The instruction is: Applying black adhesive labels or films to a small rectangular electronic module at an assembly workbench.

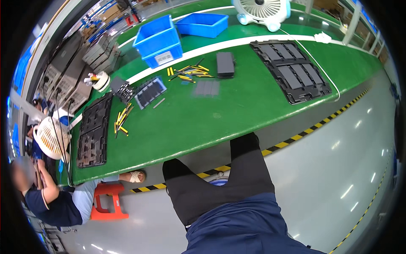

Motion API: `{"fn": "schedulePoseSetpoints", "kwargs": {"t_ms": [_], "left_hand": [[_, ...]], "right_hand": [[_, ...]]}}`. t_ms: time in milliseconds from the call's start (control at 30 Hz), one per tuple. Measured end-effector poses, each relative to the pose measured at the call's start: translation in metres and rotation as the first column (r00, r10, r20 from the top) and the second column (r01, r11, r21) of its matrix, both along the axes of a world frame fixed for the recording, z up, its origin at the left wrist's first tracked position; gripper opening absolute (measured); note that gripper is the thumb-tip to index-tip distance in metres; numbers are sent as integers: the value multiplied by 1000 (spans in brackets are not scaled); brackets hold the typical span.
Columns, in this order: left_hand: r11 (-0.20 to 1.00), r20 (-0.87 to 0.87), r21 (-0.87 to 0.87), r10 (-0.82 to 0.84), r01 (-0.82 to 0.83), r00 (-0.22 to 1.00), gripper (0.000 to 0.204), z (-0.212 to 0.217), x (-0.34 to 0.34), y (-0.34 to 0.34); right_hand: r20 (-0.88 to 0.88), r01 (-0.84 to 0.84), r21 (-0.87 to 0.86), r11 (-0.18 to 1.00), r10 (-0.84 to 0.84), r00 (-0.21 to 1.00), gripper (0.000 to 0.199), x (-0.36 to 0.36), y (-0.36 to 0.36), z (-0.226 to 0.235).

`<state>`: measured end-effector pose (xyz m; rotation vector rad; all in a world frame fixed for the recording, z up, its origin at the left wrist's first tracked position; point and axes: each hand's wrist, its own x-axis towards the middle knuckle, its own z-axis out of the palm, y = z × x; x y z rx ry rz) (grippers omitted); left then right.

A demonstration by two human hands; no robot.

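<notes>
Neither of my hands shows; only my dark trousers (211, 190) and navy top (245, 224) are in view, below the green table (190, 131). Black-and-yellow strips (190, 73) lie scattered in the middle of the table, beside a stack of dark grey plates (225, 64). Just below them rests a flat grey panel (207, 88). Further left sit a dark rectangular tray piece (151, 92) with a light border, a pile of black parts (122, 90) and a second bunch of yellow and black strips (122, 120).
A black moulded tray (291, 71) holding grey plates lies at the right, another black tray (94, 131) at the left. Blue bins (157, 41) and a white fan (262, 12) stand at the back. A seated person (55, 203) works at the left, near a red stool (108, 203).
</notes>
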<state>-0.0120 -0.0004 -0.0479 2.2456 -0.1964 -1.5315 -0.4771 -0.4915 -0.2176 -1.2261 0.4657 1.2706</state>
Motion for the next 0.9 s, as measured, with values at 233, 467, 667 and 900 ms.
{"fn": "schedulePoseSetpoints", "kwargs": {"t_ms": [233,467,667,900], "left_hand": [[998,101,-53,33,-28,994,52,-24,8,-17],[999,172,-46,14,-7,985,53,24,41,-55],[999,203,-25,-38,44,978,53,-48,5,-15],[965,278,78,-263,251,924,30,-36,78,4]], "right_hand": [[84,-16,-159,987,30,996,59,98,-46,9],[143,30,-256,966,7,990,61,133,-49,2],[180,-16,-395,919,94,979,61,182,-45,9],[482,196,-868,456,680,552,52,381,-65,143]]}}
